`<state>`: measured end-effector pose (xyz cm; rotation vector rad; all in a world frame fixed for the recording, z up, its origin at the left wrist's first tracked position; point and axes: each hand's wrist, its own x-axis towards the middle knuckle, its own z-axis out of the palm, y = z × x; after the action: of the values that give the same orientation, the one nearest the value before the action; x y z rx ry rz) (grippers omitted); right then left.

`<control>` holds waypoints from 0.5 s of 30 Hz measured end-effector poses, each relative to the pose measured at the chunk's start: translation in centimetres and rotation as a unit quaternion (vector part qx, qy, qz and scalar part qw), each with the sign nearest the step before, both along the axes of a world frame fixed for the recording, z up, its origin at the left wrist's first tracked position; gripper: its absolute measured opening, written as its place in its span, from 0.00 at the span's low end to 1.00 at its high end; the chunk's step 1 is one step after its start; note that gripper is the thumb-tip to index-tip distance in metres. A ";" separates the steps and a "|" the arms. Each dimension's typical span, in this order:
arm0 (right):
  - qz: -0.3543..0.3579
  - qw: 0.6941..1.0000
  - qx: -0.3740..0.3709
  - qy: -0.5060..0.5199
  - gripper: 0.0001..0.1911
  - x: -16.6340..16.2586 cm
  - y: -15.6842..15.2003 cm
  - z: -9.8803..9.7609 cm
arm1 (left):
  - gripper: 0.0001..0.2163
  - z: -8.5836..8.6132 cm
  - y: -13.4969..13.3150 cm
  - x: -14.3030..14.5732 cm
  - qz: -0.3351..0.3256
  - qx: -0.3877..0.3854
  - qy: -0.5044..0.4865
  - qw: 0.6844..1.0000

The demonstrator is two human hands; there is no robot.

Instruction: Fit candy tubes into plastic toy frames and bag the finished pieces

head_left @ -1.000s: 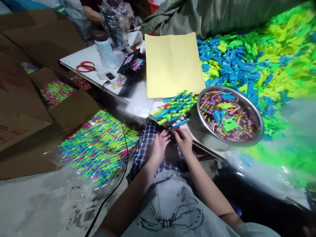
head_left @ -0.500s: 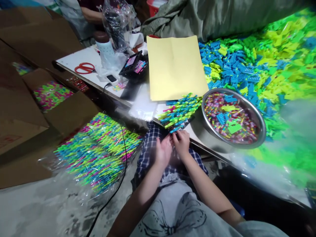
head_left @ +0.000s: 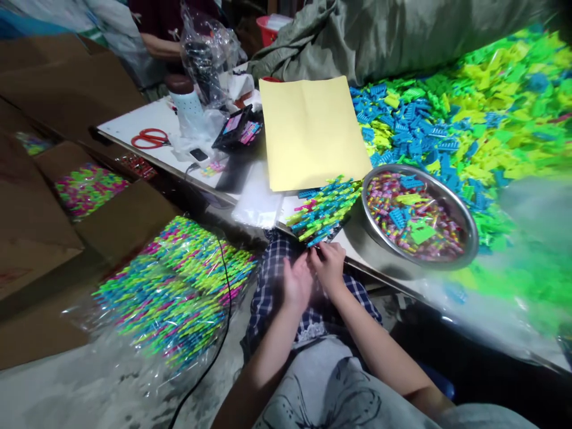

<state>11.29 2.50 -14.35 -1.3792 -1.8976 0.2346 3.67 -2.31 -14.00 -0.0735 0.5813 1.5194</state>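
Observation:
My left hand (head_left: pixel 295 281) and my right hand (head_left: pixel 329 265) are close together over my lap, at the near edge of the table. Their fingers are curled round a small clear plastic packet (head_left: pixel 316 243) of coloured combs. Just beyond my fingertips lies a stack of packed blue, green and pink combs (head_left: pixel 325 205). A steel bowl (head_left: pixel 465 237) of small coloured pieces and a few loose combs stands to the right of that stack.
A yellow paper sheet (head_left: pixel 313 131) lies behind the stack. Loose blue, yellow and green combs (head_left: pixel 469 119) cover the table's right side. Packed combs in plastic (head_left: pixel 174 283) and cardboard boxes (head_left: pixel 80 196) sit at left. Red scissors (head_left: pixel 149 139), a white bottle (head_left: pixel 185 101), another person's arm (head_left: pixel 161 44).
My hands have stayed together at the table's edge, fingers shifting slightly on the packet. The view has drifted down and a little left.

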 end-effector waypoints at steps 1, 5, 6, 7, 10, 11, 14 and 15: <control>-0.006 1.000 0.001 0.009 0.08 -0.1 0.0 0.1 | 0.29 0.1 0.0 0.0 -0.002 -0.001 -0.001 1.000; -0.017 0.999 -0.007 0.039 0.08 -0.7 0.1 0.5 | 0.30 1.0 0.0 -0.3 -0.016 -0.008 0.002 1.000; -0.019 0.999 -0.013 0.041 0.06 -0.8 0.1 0.5 | 0.30 1.3 0.0 -0.4 -0.023 -0.008 0.006 1.000; -0.021 0.999 -0.017 0.042 0.05 -0.9 0.2 0.6 | 0.30 1.7 0.0 -0.5 -0.029 -0.008 0.012 0.999; -0.014 0.999 -0.019 0.031 0.08 -1.1 0.4 0.5 | 0.31 2.3 0.1 -0.7 -0.035 -0.015 0.029 0.999; -0.006 1.000 -0.018 0.024 0.10 -1.1 0.5 0.5 | 0.32 2.3 0.1 -0.7 -0.033 -0.018 0.036 0.999; 0.008 1.000 -0.012 0.004 0.11 -1.2 0.8 0.5 | 0.35 1.6 0.1 -0.5 -0.024 -0.007 0.063 0.998; 0.007 1.000 -0.008 0.003 0.11 -1.4 0.9 0.5 | 0.35 1.3 0.1 -0.4 -0.021 0.000 0.071 0.997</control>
<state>9.93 3.44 -13.81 -1.3745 -1.9034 0.2605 3.24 -2.17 -12.72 0.0465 0.6910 1.4915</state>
